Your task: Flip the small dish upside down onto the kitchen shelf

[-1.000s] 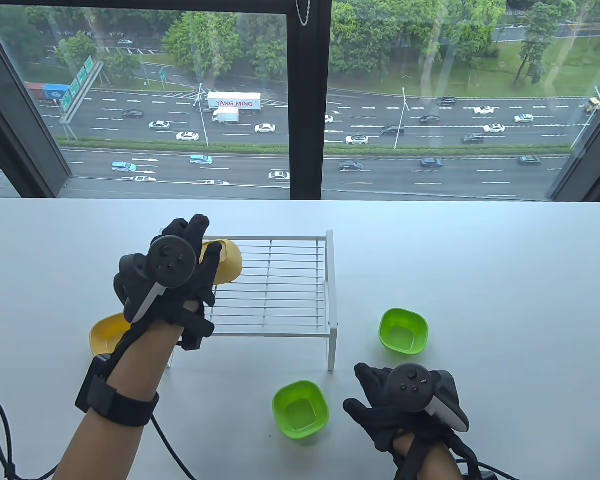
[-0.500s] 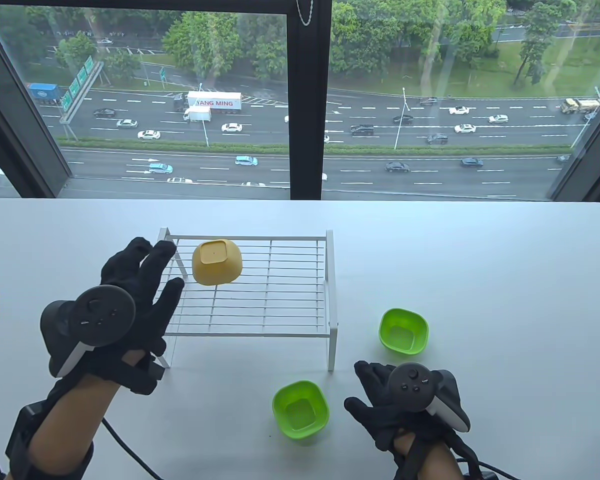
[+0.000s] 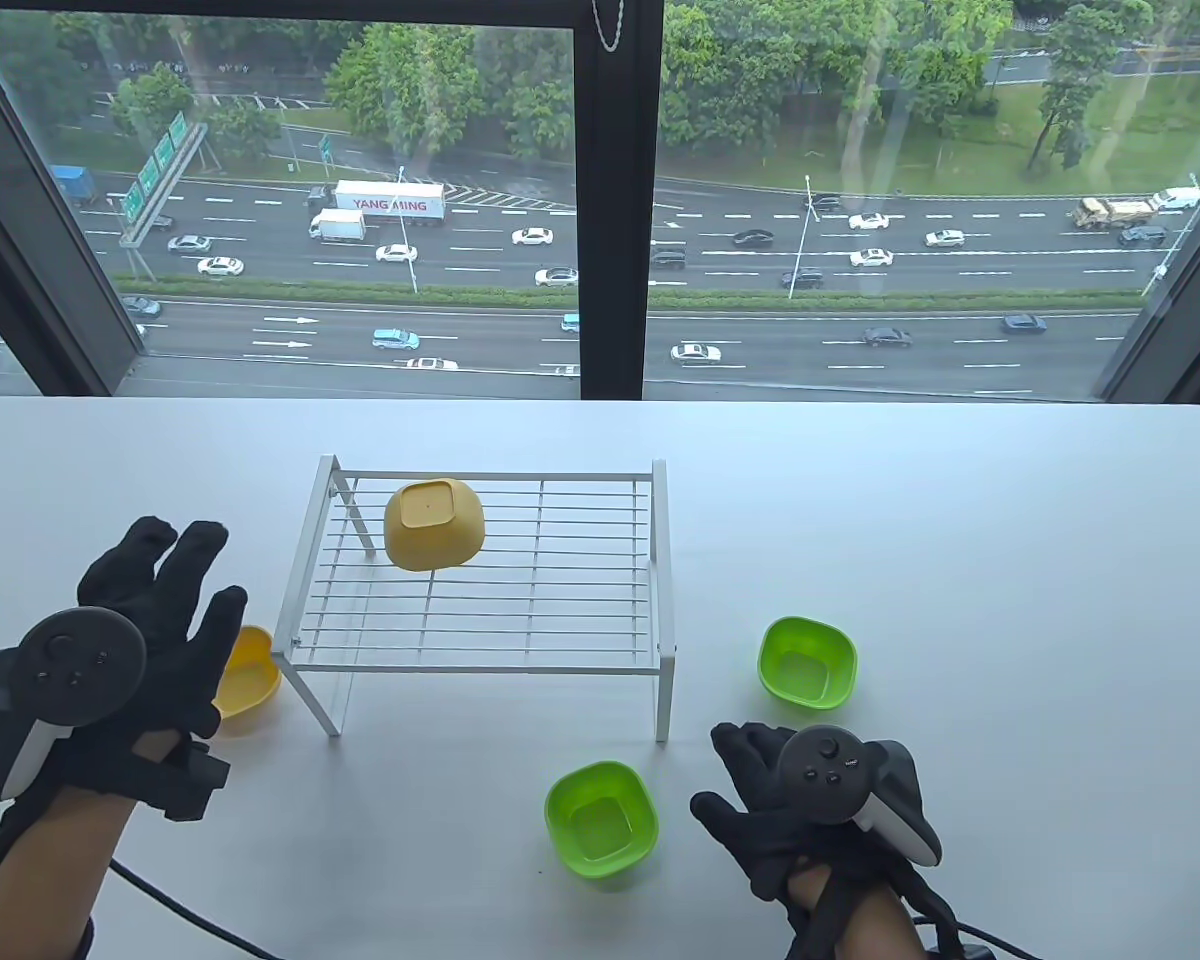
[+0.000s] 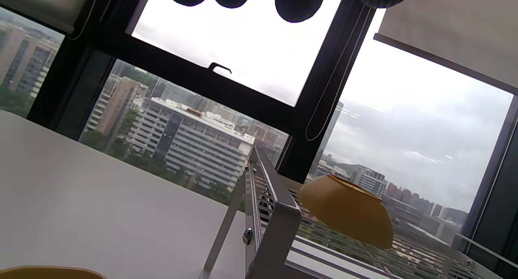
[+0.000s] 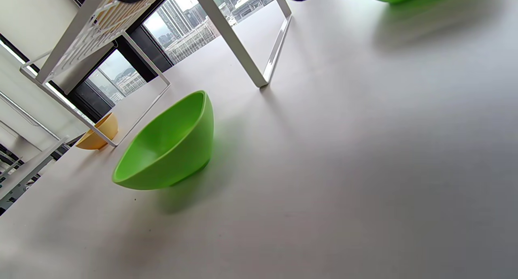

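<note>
A yellow small dish (image 3: pixel 434 524) lies upside down on the back left of the white wire shelf (image 3: pixel 580 600); it also shows in the left wrist view (image 4: pixel 348 210). A second yellow dish (image 3: pixel 250 675) stands upright on the table left of the shelf, partly behind my left hand (image 3: pixel 160 620). My left hand is open and empty, fingers spread, just above and left of that dish. My right hand (image 3: pixel 760 800) is open and empty, resting on the table at the front right, next to a green dish (image 3: pixel 600 818).
A second green dish (image 3: pixel 807 662) stands upright to the right of the shelf. The shelf's right legs (image 3: pixel 663 700) stand between the two green dishes. The nearer green dish (image 5: pixel 170 143) and the shelf's leg (image 5: pixel 230 36) show in the right wrist view. A window runs behind the table (image 3: pixel 960 520).
My left hand let go of the upside-down yellow dish on the shelf and drew back left and toward me, ending over the second yellow dish. My right hand stayed still.
</note>
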